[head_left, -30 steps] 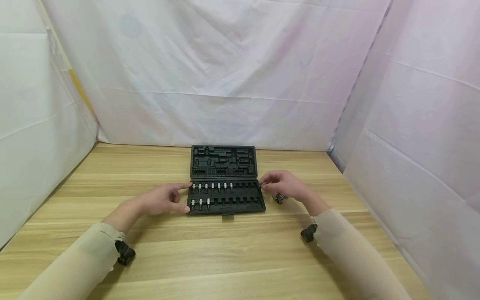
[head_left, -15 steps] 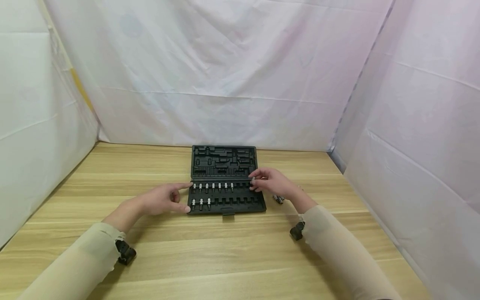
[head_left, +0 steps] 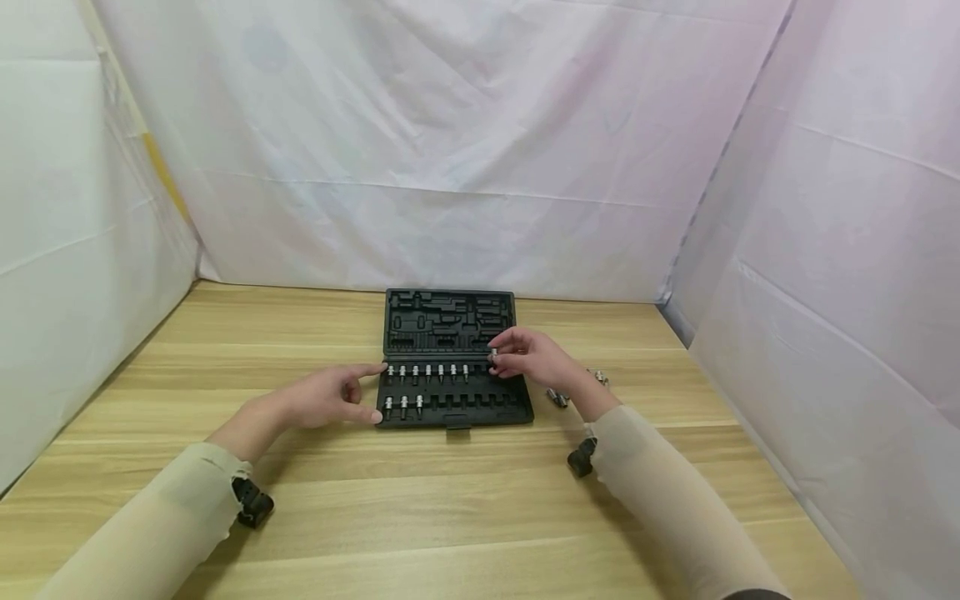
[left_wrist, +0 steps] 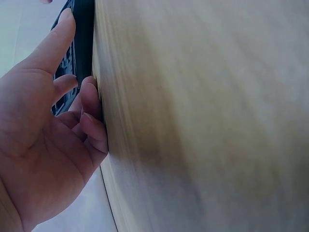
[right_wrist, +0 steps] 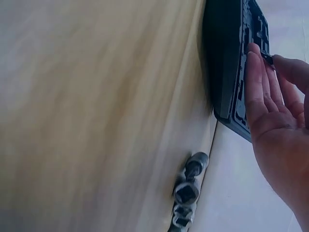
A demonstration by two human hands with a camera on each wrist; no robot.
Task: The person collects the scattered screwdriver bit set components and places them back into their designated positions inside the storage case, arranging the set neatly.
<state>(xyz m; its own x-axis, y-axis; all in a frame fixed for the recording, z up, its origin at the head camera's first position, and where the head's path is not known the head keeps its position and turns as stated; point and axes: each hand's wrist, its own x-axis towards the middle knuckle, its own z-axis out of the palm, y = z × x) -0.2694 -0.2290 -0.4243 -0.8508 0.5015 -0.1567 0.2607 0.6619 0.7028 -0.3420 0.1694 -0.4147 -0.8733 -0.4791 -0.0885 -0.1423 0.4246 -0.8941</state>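
A black tool case (head_left: 491, 423) lies unfolded on the table, its lid half at the back. Several silver bit sockets (head_left: 428, 372) stand side by side in the rear row of the near half. Three more bit sockets (head_left: 403, 403) fill the left end of the front row. My left hand (head_left: 322, 398) rests its extended thumb and index finger against the case's left edge, other fingers bent. Between thumb and fingertips, my right hand (head_left: 536, 357) pinches one bit socket (head_left: 494, 353) over the rear row, right of the seated ones. Its dark tip (right_wrist: 267, 58) shows in the right wrist view.
Loose bit sockets (head_left: 557, 397) lie on the wooden table just right of the case, partly behind the right forearm. The right wrist view has several of these sockets (right_wrist: 186, 193) close up. White cloth walls (head_left: 420, 233) enclose the table's back and sides.
From the case's right edge, my right hand has moved left over the rear row with the bit socket, uncovering more of the loose ones. The left hand has stayed in place.
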